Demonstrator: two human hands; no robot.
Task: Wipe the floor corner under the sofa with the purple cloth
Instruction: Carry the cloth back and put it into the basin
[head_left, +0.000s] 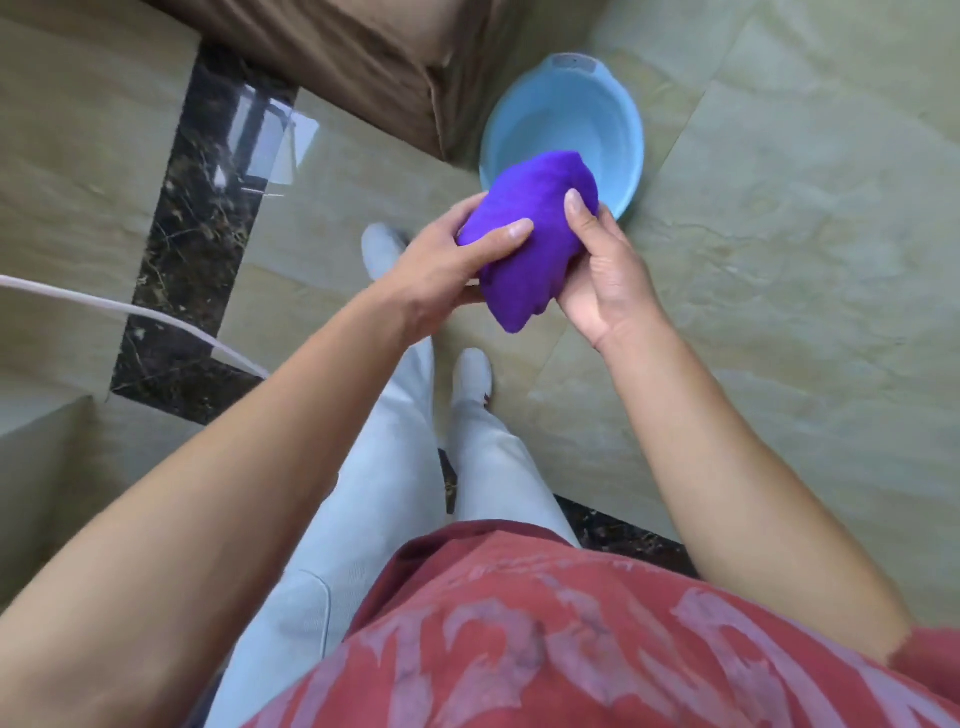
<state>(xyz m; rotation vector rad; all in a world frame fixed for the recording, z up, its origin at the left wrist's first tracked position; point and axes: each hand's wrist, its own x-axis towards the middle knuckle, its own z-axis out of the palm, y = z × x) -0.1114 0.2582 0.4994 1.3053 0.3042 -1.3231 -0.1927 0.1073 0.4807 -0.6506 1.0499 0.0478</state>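
A bunched purple cloth (530, 234) is held in the air between both hands, in front of my body. My left hand (441, 265) grips its left side with the thumb pressed on top. My right hand (602, 280) cups its right side and underside, thumb on the cloth. The brown sofa (374, 57) stands at the top of the view, its corner meeting the floor (447, 150) just left of the basin. The floor beneath the sofa is hidden.
A light blue basin (571, 119) sits on the beige tiled floor (779, 234) next to the sofa corner. A dark marble strip (197, 249) runs down the left. A white cable (130, 312) crosses the left side. My feet (470, 374) stand below the cloth.
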